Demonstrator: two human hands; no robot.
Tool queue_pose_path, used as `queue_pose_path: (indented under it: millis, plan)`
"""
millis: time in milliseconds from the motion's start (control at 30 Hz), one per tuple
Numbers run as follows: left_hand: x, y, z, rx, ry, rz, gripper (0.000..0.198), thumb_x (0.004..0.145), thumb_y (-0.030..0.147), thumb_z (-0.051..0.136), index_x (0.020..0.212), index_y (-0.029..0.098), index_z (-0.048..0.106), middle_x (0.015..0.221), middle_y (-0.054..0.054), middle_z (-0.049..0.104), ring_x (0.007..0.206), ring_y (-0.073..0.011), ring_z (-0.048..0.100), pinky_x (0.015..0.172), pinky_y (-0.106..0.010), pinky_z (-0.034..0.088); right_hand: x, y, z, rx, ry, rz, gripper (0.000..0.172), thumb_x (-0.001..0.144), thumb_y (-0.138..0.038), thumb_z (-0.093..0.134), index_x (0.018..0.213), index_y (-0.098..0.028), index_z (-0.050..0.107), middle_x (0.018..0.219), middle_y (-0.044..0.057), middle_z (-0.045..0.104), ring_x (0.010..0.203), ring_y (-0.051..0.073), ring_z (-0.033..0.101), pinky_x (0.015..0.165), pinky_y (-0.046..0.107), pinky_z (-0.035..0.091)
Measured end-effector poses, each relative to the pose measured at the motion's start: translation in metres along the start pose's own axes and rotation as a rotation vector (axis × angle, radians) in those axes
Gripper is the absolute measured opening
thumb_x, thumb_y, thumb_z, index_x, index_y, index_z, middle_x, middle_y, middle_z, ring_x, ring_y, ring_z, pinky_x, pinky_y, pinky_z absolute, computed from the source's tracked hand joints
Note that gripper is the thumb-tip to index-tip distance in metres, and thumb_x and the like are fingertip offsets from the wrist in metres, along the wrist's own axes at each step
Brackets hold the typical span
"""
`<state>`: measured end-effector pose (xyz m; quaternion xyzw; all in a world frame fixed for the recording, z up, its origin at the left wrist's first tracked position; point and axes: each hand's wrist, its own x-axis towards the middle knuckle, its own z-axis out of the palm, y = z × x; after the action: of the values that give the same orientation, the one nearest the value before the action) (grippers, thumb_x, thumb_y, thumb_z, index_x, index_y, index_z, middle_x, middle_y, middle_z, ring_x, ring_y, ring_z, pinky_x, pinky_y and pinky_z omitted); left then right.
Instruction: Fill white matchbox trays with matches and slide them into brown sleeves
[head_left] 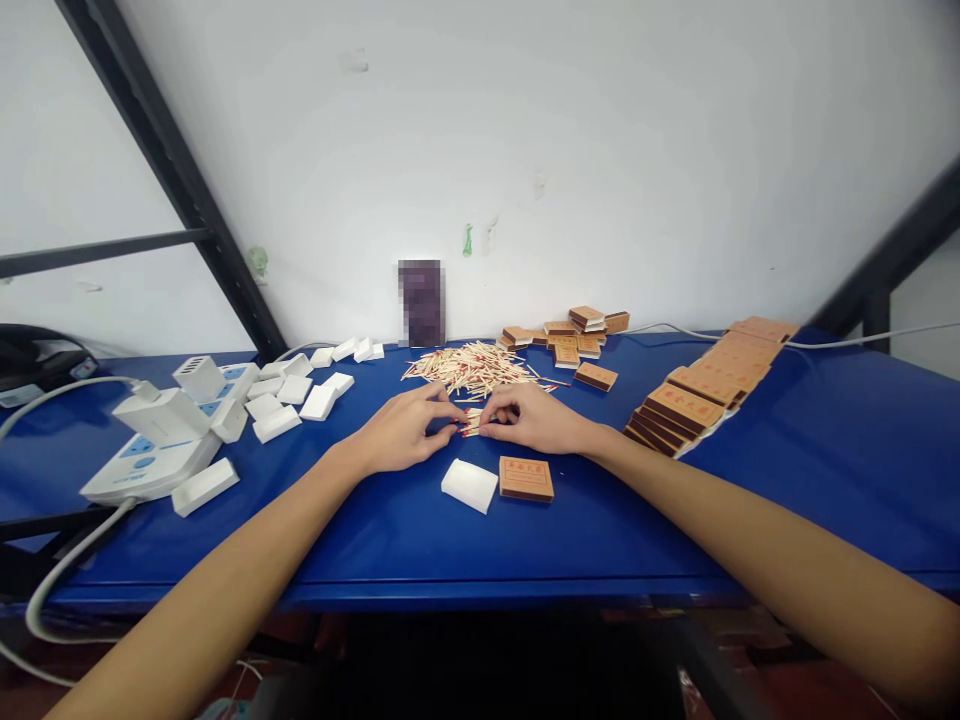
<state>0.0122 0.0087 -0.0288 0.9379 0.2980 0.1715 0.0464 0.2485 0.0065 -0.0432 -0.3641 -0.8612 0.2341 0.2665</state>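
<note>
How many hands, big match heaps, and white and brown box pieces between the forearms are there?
Left hand and right hand: 2
Big match heap: 1
White box piece: 1
Brown box piece: 1
Total: 5

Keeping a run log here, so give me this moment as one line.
left hand: at small bunch of red-tipped wooden matches | right hand: at same bunch | front: white cardboard tray, brown rectangular matchbox | behind: loose match pile

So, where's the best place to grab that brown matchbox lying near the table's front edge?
Probably by its long sides, near and far, with the right hand coming down from above. The brown matchbox lies flat, its dark near side exposed, while the white piece sits close to its left end, leaving little finger room there.
</note>
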Motion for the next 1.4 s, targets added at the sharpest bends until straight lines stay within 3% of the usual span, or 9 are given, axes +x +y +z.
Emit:
queue_pose_path:
  millis: [200, 667, 933, 1100, 1267, 1400]
  plan:
    - [-0.001, 0.001, -0.002, -0.016, -0.02, -0.011, 0.016, 0.089, 0.025, 0.054, 0.095, 0.021, 0.068, 0.096, -0.004, 0.056, 0.084, -0.0167, 0.057, 0.076, -0.031, 0.045, -0.001, -0.003, 0.0, 0.019, -0.021, -0.038, 0.016, 0.084, -0.033, 0.066, 0.086, -0.02, 0.075, 0.073, 0.001, 0.059, 0.064, 0.011, 0.046, 0.06, 0.025, 0.036]
    - [0.001, 0.004, 0.0, -0.021, -0.037, -0.008, 0.016, 0.091, 0.023, 0.051, 0.093, 0.019, 0.066, 0.091, -0.003, 0.057, 0.082, -0.0162, 0.056, 0.075, -0.029, 0.043, -0.001, -0.005, 0.003, 0.012, -0.013, -0.033, 0.014, 0.081, -0.029, 0.064, 0.084, -0.018, 0.073, 0.06, -0.004, 0.049, 0.054, 0.01, 0.039, 0.054, 0.024, 0.03]
    - [0.0, 0.003, 0.0, -0.014, -0.072, 0.031, 0.02, 0.095, 0.026, 0.048, 0.1, 0.021, 0.067, 0.091, -0.003, 0.058, 0.083, -0.0159, 0.056, 0.075, -0.029, 0.043, -0.002, -0.012, 0.0, -0.063, -0.049, 0.022, 0.018, 0.082, -0.032, 0.064, 0.084, -0.017, 0.075, 0.052, -0.006, 0.044, 0.05, 0.009, 0.034, 0.054, 0.025, 0.025]
    - [0.001, 0.003, -0.001, 0.017, -0.051, 0.02, 0.023, 0.095, 0.025, 0.046, 0.102, 0.02, 0.067, 0.089, -0.003, 0.059, 0.081, -0.0159, 0.056, 0.073, -0.029, 0.042, -0.005, -0.024, -0.009, -0.077, 0.0, 0.053, 0.023, 0.083, -0.039, 0.064, 0.084, -0.017, 0.074, 0.05, -0.007, 0.039, 0.049, 0.008, 0.034, 0.053, 0.025, 0.024]
    - [0.001, 0.0, -0.003, 0.062, -0.031, -0.001, 0.024, 0.095, 0.023, 0.044, 0.104, 0.02, 0.065, 0.089, -0.003, 0.059, 0.08, -0.0158, 0.056, 0.073, -0.028, 0.042, -0.012, -0.039, -0.022, -0.038, -0.211, 0.057, 0.029, 0.08, -0.045, 0.067, 0.074, -0.017, 0.068, 0.049, -0.007, 0.04, 0.046, 0.008, 0.034, 0.05, 0.026, 0.023]
    - [0.0, -0.001, -0.002, 0.08, -0.039, 0.003, 0.027, 0.095, 0.022, 0.043, 0.109, 0.02, 0.066, 0.088, -0.003, 0.058, 0.079, -0.0157, 0.055, 0.073, -0.028, 0.042, -0.014, -0.036, -0.032, -0.054, -0.332, 0.117, 0.033, 0.075, -0.05, 0.071, 0.071, -0.018, 0.064, 0.053, -0.005, 0.046, 0.048, 0.008, 0.037, 0.049, 0.026, 0.024]
